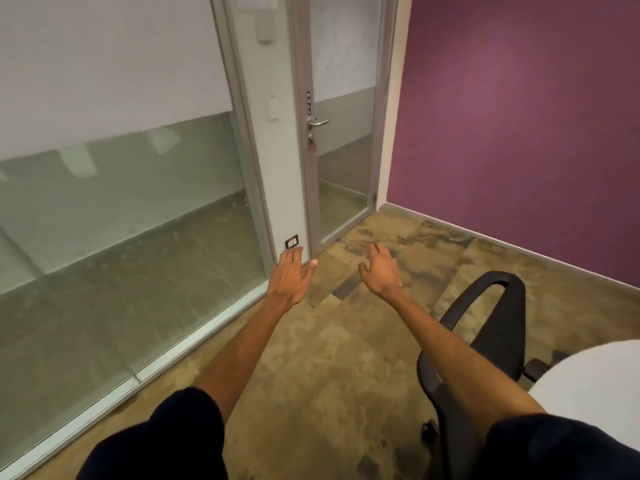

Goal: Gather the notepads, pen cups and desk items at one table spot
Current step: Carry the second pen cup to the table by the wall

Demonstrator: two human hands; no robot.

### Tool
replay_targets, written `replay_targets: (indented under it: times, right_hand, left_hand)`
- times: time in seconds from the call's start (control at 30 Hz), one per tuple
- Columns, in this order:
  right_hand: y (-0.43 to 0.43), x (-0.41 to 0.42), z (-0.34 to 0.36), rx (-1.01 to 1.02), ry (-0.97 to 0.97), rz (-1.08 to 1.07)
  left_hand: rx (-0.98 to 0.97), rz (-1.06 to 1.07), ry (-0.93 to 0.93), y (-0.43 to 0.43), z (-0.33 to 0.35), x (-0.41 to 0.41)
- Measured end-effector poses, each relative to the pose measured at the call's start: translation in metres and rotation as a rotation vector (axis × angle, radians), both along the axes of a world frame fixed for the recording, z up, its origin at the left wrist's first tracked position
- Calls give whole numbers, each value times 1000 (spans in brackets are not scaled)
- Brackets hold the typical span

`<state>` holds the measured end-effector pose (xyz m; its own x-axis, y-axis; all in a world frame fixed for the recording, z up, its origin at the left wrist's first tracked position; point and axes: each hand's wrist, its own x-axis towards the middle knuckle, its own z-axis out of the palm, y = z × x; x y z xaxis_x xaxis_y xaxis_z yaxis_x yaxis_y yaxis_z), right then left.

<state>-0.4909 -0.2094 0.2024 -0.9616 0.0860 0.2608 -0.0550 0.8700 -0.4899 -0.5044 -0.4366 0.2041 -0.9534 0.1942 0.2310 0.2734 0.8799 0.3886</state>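
Both my arms stretch forward over the carpeted floor. My left hand (290,277) is held out flat with straight fingers and holds nothing. My right hand (381,270) is spread with relaxed fingers and is also empty. No notepads, pen cups or desk items are in view. Only a corner of a white table (595,386) shows at the lower right.
A black office chair (485,344) stands at the right beside the table corner. A glass partition (121,209) runs along the left. A glass door (341,133) with a metal handle lies ahead. A purple wall (519,116) closes the right side.
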Motion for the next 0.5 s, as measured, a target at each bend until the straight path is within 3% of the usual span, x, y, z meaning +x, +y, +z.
replay_targets:
  times: [0.5]
  right_hand:
    - [142, -191, -52, -3, -65, -337]
  left_hand:
    - [-157, -348, -31, 145, -36, -267]
